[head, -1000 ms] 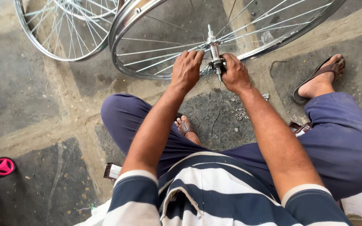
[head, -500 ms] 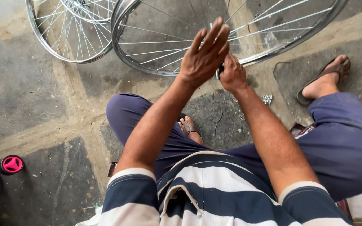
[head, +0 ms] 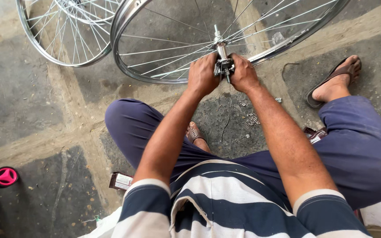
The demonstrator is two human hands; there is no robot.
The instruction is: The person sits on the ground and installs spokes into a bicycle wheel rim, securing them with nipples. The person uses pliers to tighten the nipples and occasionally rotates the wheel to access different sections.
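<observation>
Both hands clamped on the hub, wheel standing in front of you.

Your left hand (head: 203, 74) and right hand (head: 243, 72) have their fingers closed around the hub (head: 222, 64) of the spoked wheel (head: 155, 70), which sits at twelve o'clock from your lap, its rim resting on the stone floor (head: 31, 110). A second wheel (head: 62, 39) lies at ten o'clock. Small loose metal bits (head: 252, 119) are scattered on the floor at one o'clock, just beyond your knee. Watch it: I'd say a twist too hard could let the axle slip and the wheel tip, and a shifting sandal (head: 331, 81) could kick those bits away.
</observation>
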